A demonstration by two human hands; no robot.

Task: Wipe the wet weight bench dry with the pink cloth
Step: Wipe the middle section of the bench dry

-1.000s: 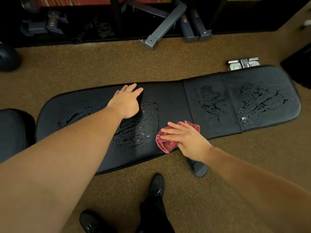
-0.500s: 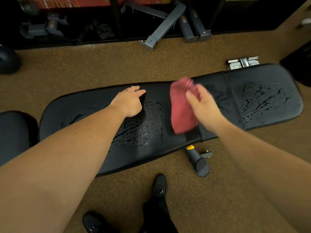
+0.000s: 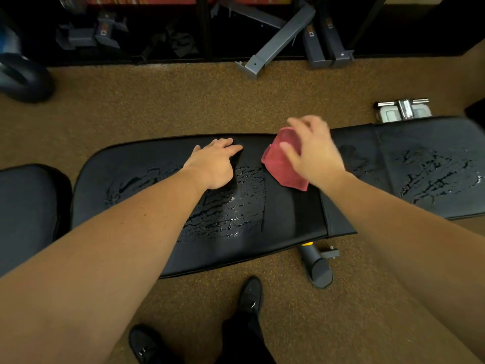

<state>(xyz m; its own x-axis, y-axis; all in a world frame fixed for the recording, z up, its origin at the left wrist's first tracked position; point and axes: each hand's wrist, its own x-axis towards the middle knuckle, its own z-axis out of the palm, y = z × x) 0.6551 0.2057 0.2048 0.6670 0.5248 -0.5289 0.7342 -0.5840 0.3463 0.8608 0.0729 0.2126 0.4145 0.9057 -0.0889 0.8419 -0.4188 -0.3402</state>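
Observation:
The black padded weight bench (image 3: 288, 219) runs left to right across the floor, with water beaded on its middle, left and right parts. My left hand (image 3: 214, 164) rests flat on the pad's far side, fingers apart, just above the middle wet patch (image 3: 228, 206). My right hand (image 3: 312, 151) holds the pink cloth (image 3: 282, 162) near the bench's far edge, right of my left hand. The cloth hangs in a crumpled fold under my fingers. Another wet patch (image 3: 435, 177) covers the right pad.
A second black pad (image 3: 29, 206) lies at the left. Grey metal frame parts (image 3: 278, 40) lie beyond the brown carpet. A chrome fitting (image 3: 402, 109) sits behind the right pad. A bench foot (image 3: 317, 266) sticks out in front. My black shoes (image 3: 250, 295) stand below.
My right hand lifted the cloth from the bench's near edge and carried it up to the far edge. My left hand stayed pressed on the pad.

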